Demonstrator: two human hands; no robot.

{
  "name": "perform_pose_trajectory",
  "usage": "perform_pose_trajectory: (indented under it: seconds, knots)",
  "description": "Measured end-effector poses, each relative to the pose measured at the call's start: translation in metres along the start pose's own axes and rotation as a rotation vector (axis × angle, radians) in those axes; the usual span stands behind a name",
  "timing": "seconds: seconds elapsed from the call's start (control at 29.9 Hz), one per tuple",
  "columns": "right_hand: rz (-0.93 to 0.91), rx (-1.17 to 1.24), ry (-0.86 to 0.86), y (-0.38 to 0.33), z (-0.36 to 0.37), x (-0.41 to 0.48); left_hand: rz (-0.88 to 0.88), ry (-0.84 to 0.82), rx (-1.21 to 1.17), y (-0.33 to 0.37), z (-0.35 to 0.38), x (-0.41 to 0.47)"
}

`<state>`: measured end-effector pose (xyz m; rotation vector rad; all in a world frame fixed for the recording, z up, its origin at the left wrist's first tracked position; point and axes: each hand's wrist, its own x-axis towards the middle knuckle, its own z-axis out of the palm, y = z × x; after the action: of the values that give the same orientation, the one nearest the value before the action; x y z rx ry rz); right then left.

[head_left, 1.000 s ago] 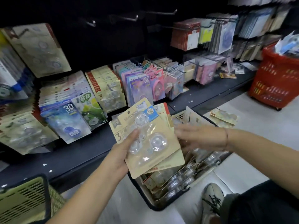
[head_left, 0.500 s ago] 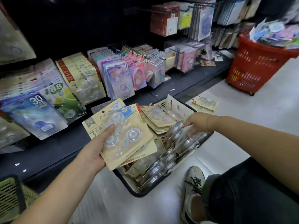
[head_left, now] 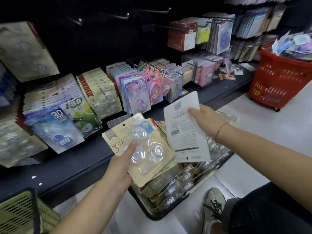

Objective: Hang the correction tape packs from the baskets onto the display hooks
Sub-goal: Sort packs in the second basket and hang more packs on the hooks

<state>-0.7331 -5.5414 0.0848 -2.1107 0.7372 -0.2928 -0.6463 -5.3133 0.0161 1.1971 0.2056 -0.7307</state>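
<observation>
My left hand (head_left: 120, 163) grips a small stack of beige three-piece correction tape packs (head_left: 148, 149), blister side up, thumb on the top one. My right hand (head_left: 206, 119) holds another pack (head_left: 184, 132) by its upper edge, white printed back facing me, just right of the stack. Both are above a dark basket (head_left: 152, 215) on the floor, full of the same packs. Bare display hooks (head_left: 121, 16) stick out of the dark panel above the hung packs.
Rows of hung correction tape packs (head_left: 101, 95) fill the lower display above a dark shelf ledge (head_left: 70, 168). A red basket (head_left: 280, 81) heaped with packs stands at the right. A green basket (head_left: 18, 213) is at bottom left. My shoe (head_left: 214, 203) is beside the dark basket.
My right hand has come up out of the dark basket with one pack and brought it beside the stack in my left hand. The view has tilted back up toward the hooks.
</observation>
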Motion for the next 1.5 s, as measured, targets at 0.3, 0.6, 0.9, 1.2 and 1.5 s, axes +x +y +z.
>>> perform_pose_trajectory:
  seconds: [0.3, 0.6, 0.9, 1.2, 1.5]
  knots:
    - [-0.194, -0.239, -0.329, -0.014, 0.034, -0.025, -0.118, -0.039, 0.064, -0.008, 0.017, -0.008]
    - [0.079, 0.08, -0.247, 0.012, 0.052, -0.02, -0.053, -0.178, 0.047, 0.005, 0.023, -0.01]
    - [0.052, 0.075, -0.502, 0.019, -0.005, -0.005, -0.044, -0.143, 0.035, 0.016, 0.009, -0.003]
    - [-0.01, -0.221, -0.557, 0.05, -0.026, 0.017, -0.103, -0.155, 0.008, 0.014, 0.006, -0.005]
    - [0.02, -0.985, -0.597, 0.13, -0.026, 0.025, -0.074, -0.117, -0.056, 0.021, -0.013, 0.005]
